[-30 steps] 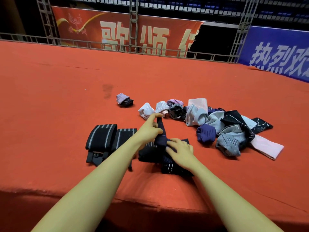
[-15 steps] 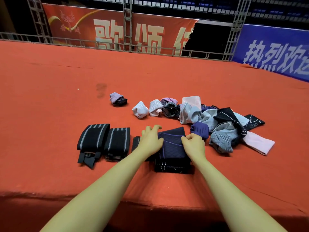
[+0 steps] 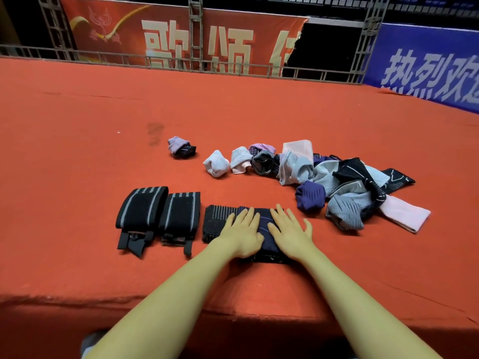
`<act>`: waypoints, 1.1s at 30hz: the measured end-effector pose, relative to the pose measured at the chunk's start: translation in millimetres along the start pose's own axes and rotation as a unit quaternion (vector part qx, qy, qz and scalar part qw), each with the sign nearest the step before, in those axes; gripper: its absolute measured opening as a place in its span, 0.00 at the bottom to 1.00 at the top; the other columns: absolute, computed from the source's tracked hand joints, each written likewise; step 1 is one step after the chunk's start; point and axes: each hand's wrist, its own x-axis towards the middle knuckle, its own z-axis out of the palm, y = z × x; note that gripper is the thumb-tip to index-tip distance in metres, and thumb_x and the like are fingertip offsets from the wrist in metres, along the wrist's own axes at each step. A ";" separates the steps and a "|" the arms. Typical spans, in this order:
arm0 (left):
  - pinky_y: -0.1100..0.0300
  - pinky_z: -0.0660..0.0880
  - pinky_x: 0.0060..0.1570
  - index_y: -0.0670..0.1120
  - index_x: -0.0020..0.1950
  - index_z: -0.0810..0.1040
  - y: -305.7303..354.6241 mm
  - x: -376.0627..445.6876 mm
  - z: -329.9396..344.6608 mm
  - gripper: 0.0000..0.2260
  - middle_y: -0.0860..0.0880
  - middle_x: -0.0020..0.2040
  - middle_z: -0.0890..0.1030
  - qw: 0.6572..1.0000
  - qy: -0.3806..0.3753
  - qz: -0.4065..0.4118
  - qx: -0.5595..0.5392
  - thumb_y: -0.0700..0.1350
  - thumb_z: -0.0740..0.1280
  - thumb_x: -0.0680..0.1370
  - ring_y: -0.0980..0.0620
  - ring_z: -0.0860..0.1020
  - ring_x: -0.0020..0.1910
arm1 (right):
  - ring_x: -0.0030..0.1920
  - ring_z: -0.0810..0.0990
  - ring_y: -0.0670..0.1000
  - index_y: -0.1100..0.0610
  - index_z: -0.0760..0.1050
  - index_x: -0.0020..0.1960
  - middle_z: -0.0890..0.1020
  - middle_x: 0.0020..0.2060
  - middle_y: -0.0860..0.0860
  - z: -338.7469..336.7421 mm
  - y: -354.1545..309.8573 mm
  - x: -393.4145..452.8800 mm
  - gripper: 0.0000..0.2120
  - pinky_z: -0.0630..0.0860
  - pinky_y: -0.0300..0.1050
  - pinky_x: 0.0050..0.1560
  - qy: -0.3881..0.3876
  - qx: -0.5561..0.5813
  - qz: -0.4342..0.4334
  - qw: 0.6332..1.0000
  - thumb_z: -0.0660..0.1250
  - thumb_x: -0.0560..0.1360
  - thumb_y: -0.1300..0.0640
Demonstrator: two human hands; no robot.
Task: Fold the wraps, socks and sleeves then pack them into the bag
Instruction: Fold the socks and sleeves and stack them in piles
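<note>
Both hands, left hand (image 3: 242, 233) and right hand (image 3: 290, 230), press flat, fingers spread, on the folded dark sleeve (image 3: 265, 226).

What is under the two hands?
Both the left hand and right hand press flat on a folded dark navy piece lying on the red carpet; its middle is covered.

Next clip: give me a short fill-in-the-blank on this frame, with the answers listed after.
1. Both hands, the left hand and the right hand, lie ____ on the dark folded sleeve.
2. To the left of that sleeve lie ____ black wraps with grey stripes.
3. The unfolded pile lies to the ____ of the hands.
4. The carpet is ____ in colour.

Missing words: flat; two; right; red
</note>
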 end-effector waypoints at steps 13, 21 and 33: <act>0.52 0.59 0.61 0.46 0.61 0.74 24.8 46.6 -44.1 0.14 0.46 0.62 0.74 0.983 0.163 0.039 -0.070 0.43 0.57 0.78 0.46 0.68 0.64 | 0.61 0.72 0.60 0.55 0.74 0.62 0.75 0.59 0.56 -45.0 32.8 41.8 0.17 0.63 0.52 0.60 0.238 0.015 0.083 0.968 0.61 0.74 0.59; 0.51 0.62 0.59 0.46 0.60 0.75 63.2 104.4 -43.6 0.13 0.47 0.62 0.77 0.987 0.132 0.058 -0.071 0.44 0.61 0.76 0.44 0.72 0.62 | 0.68 0.62 0.58 0.45 0.59 0.73 0.57 0.74 0.52 -41.9 85.4 64.6 0.30 0.60 0.51 0.63 0.149 -0.218 0.029 0.964 0.64 0.74 0.58; 0.51 0.63 0.58 0.51 0.73 0.61 58.9 120.6 -45.0 0.32 0.47 0.67 0.71 0.966 0.164 0.079 -0.186 0.43 0.69 0.71 0.46 0.69 0.66 | 0.50 0.76 0.57 0.55 0.78 0.49 0.80 0.46 0.53 -56.7 81.3 74.7 0.13 0.63 0.52 0.50 0.297 0.037 0.025 0.954 0.66 0.75 0.46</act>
